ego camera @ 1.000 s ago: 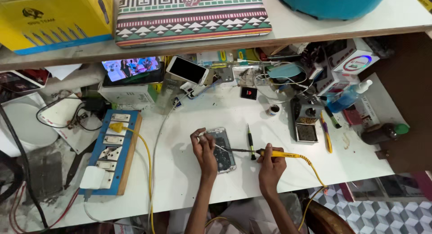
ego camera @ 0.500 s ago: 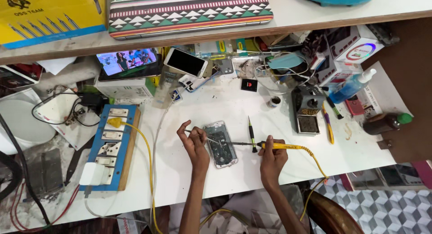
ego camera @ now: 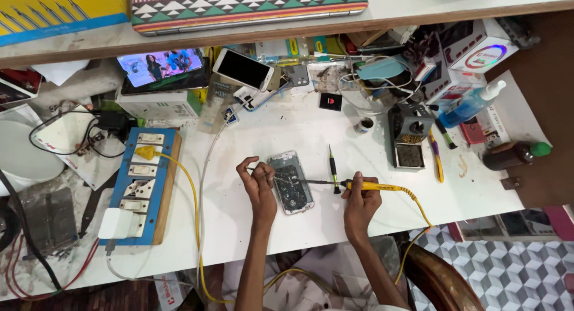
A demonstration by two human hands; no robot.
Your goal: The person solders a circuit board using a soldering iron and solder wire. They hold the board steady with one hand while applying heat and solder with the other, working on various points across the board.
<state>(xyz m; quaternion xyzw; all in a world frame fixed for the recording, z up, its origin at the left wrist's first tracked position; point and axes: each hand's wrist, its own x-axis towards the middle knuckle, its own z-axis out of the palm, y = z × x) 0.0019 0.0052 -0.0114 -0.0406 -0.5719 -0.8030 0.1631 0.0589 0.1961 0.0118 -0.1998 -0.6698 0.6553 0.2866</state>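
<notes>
Now I am bringing my right hand (ego camera: 360, 201), fingers closed around the yellow soldering iron (ego camera: 359, 184), closer over the opened phone (ego camera: 290, 181) at frame centre, while my left hand (ego camera: 258, 185) is pinching something thin (wire, perhaps) beside it on the tabletop (ego camera: 251, 239).

The patterned case (ego camera: 248, 3) on the far shelf is cut off by the top edge, as is the yellow box (ego camera: 57, 12) at far left. The left hand (ego camera: 258, 184) covers the near-left edge of the opened phone (ego camera: 290, 181), whose inner parts are too small to tell. The yellow cable (ego camera: 197, 227) runs off the near edge. The soldering iron's (ego camera: 353, 184) tip contact cannot be made out.
</notes>
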